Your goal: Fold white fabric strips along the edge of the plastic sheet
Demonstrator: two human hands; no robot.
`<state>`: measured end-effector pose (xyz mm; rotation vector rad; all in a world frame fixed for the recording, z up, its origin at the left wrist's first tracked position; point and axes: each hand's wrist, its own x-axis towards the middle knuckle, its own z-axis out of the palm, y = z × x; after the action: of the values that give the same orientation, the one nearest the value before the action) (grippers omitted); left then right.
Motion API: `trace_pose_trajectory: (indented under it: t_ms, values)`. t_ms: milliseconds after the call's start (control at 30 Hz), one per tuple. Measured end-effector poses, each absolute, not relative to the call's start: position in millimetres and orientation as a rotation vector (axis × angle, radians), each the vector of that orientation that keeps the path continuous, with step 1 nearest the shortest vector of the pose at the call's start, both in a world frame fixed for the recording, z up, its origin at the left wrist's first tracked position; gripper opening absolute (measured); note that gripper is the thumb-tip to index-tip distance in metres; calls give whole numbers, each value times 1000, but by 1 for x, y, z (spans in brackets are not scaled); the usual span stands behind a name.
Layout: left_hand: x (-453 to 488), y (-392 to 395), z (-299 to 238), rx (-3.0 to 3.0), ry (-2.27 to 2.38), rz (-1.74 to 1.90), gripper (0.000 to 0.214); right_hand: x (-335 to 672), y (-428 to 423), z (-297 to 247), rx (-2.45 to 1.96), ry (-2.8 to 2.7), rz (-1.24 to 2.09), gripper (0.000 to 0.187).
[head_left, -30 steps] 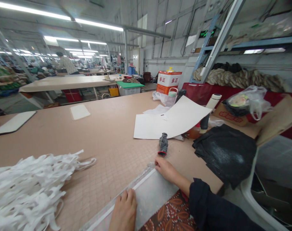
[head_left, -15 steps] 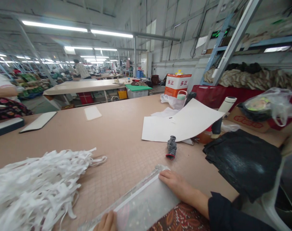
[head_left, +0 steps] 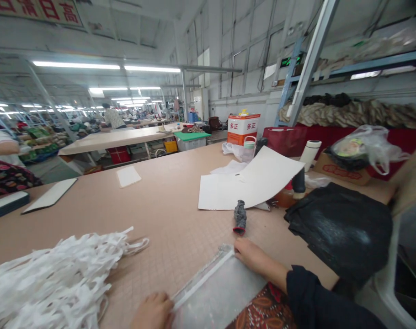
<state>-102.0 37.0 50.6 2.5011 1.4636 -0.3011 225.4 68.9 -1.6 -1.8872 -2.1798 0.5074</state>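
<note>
A greyish, see-through sheet point(head_left: 216, 290) with a white strip point(head_left: 204, 279) along its far edge lies at the near side of the table. My right hand point(head_left: 251, 256) is closed on the sheet's far right corner, fingertips bent over the edge. At the strip's near left end my left hand point(head_left: 153, 311) is curled against the sheet, slightly blurred, its fingertips partly hidden. Brown patterned cloth point(head_left: 264, 308) shows below the sheet. Just beyond my right hand lies a grey knitted piece with a red rim point(head_left: 240, 217).
White strips point(head_left: 53, 278) are heaped at left. A large white board point(head_left: 249, 180) lies beyond the knitted piece, and black sheets point(head_left: 341, 233) are stacked at right. A smaller white panel point(head_left: 128, 176) lies farther back. Another person point(head_left: 5, 160) is at the far left.
The view has tilted upward and turned slightly right. More of my left hand shows now, at the end of the white strip. My right hand keeps hold of the same corner.
</note>
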Motion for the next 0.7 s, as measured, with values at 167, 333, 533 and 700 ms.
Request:
trace_pose_trajectory:
  t_ms: [167, 333, 533, 700]
  values:
    - [-8, 62, 51, 2528, 1280, -67, 22, 226, 64, 5, -1900, -2154, 503, 12]
    - [51, 81, 24, 2444, 1346, 243, 24, 231, 64, 12, -1736, -1964, 765, 7]
    - [74, 95, 3, 2321, 1475, 251, 20, 228, 83, -8, -1539, -1753, 852, 28]
    - [74, 89, -1, 2397, 1447, 298, 16, 227, 83, -20, -1567, -1783, 676, 22]
